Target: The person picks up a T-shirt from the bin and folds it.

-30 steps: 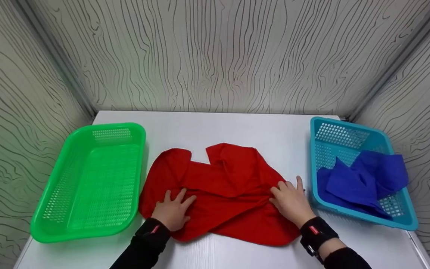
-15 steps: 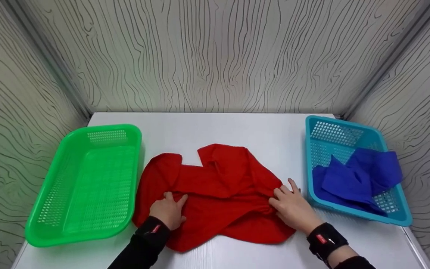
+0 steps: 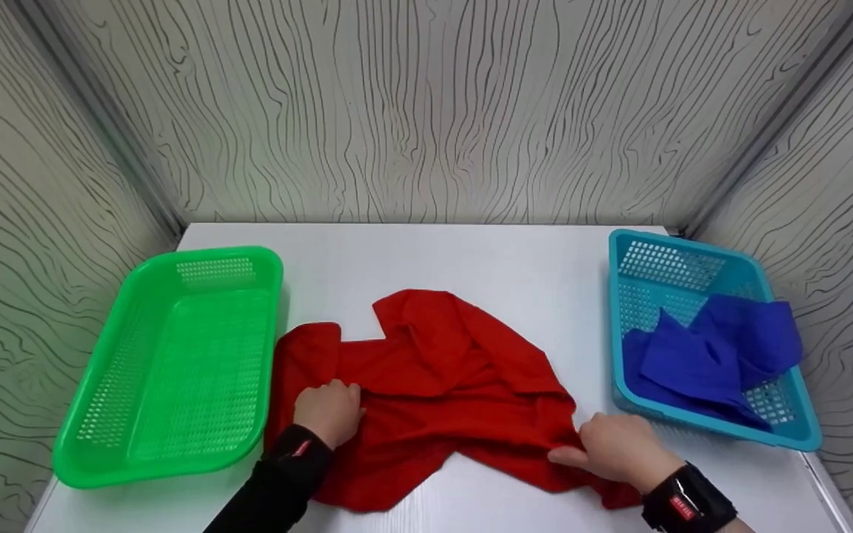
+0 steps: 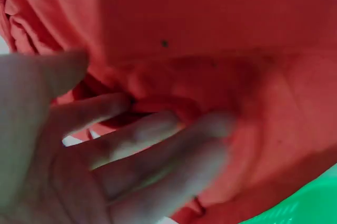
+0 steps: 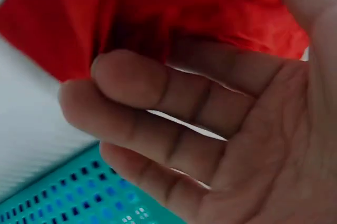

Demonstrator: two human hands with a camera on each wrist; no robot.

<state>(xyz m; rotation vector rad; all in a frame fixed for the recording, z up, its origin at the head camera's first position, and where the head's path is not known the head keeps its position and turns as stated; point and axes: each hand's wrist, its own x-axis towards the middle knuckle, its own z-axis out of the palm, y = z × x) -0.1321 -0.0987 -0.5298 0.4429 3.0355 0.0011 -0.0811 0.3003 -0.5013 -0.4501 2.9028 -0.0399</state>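
Note:
A crumpled red garment (image 3: 426,370) lies across the middle of the white table, with two flaps at its far edge. My left hand (image 3: 330,414) rests on its left part. In the left wrist view, the fingers (image 4: 158,134) reach against the red fabric (image 4: 221,18), thumb apart from them. At the garment's right end is my right hand (image 3: 615,448), thumb sticking out to the left. The right wrist view shows its loosely bent fingers (image 5: 131,76) touching gathered red fabric (image 5: 58,18). Some fingertips are hidden or blurred.
On the left stands a green plastic basket (image 3: 267,355) with nothing in it. A blue basket (image 3: 623,385) on the right holds a dark blue cloth (image 3: 700,363), which hangs partly over its rim. Patterned panels (image 3: 426,111) enclose the table (image 3: 515,259) at the back and sides.
My right hand has moved right and toward me, stretching the garment's right end that way. The garment's far flaps have shifted left and nearer. My left hand's spread fingers have drawn together.

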